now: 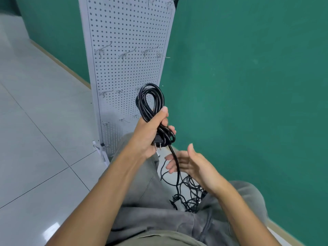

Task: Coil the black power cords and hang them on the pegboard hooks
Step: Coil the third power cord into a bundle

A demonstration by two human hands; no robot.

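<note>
Right hand (189, 163): nearest of the two, low and right of centre; fingers straight and apart, palm turned left, holding nothing. The loose tail (175, 162) runs down across its fingers; judged to be steadying the tail for the next loop.
Left hand (150, 134): raised at centre, fingers and thumb clamped round the waist of the coil (150, 102), judged to keep the turns from springing apart.
Coil: black, glossy, several turns forming a long loop above the fist and a short bunch below; held in front of the lower pegboard (127, 68).
Plug (157, 141): two-pin, pins pointing down, pressed against the palm at the bottom of the bunch.
Pile (190, 197): tangled thin black cords on the floor between the knees; the tail drops into it.
Hooks (124, 54): bare metal, in rows on the far board; none carries a cord.
Progress: coiling judged unfinished; hanging not yet done.
</note>
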